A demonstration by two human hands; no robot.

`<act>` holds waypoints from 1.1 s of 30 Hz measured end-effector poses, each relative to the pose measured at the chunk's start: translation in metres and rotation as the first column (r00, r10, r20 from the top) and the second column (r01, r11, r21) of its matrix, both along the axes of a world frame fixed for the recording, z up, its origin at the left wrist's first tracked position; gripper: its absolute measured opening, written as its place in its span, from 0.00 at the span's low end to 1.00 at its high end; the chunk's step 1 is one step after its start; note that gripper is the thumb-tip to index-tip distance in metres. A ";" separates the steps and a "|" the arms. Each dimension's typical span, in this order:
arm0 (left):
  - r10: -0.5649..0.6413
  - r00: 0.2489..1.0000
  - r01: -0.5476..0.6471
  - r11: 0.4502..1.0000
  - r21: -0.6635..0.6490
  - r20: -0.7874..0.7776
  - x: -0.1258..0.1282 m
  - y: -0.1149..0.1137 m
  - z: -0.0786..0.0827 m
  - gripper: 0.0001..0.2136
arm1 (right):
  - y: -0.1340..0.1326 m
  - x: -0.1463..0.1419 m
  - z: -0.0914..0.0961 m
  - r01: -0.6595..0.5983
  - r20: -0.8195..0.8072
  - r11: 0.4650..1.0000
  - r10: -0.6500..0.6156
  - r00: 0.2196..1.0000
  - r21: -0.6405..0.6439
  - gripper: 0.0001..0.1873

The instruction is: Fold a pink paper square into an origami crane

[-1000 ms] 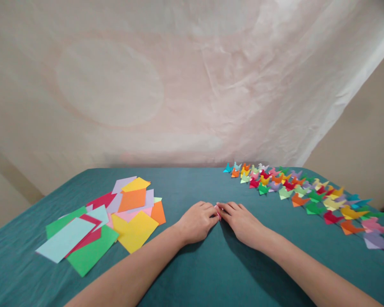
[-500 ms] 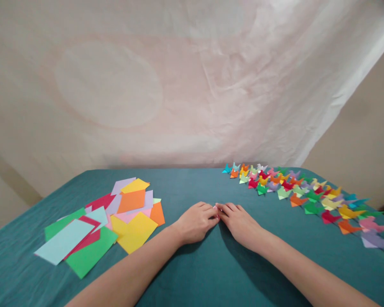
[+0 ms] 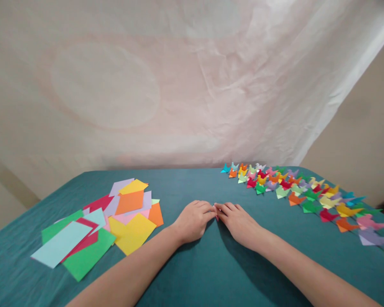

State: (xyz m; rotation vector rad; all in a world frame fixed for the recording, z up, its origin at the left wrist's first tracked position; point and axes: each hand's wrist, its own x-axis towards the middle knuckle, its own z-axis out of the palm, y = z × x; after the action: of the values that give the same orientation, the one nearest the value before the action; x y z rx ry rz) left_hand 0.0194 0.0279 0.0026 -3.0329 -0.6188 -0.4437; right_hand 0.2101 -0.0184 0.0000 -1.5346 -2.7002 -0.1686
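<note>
At the middle of the table my left hand [image 3: 193, 220] and my right hand [image 3: 238, 224] meet at the fingertips. Between them they pinch a small piece of pink paper [image 3: 216, 217]. Only a sliver of the paper shows, as the fingers cover most of it, so its folded shape is hidden. Both hands are closed, thumbs and fingers pressed together, resting low over the green cloth.
A green cloth covers the table [image 3: 192, 277]. Loose coloured paper sheets [image 3: 137, 232] lie overlapping at the left. Several rows of folded paper birds [image 3: 312, 207] stand on the right. A pale sheet [image 3: 185, 102] hangs behind the table.
My left fingers have shifted slightly around the pink paper, and a little more of its lower part shows. The view has turned very slightly; the sheets and birds stay put.
</note>
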 end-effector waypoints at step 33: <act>-0.092 0.992 0.089 0.995 -0.050 -0.080 -0.003 0.003 0.004 0.16 | 0.008 0.021 0.001 -0.104 -0.142 0.983 0.083 0.986 -0.152 0.32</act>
State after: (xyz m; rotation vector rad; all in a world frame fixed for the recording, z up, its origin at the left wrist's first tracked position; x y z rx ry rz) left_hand 0.0163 0.0309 0.0068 -3.1143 -0.4957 -0.3082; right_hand 0.2310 -0.0101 0.0013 -1.3937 -2.7274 0.1510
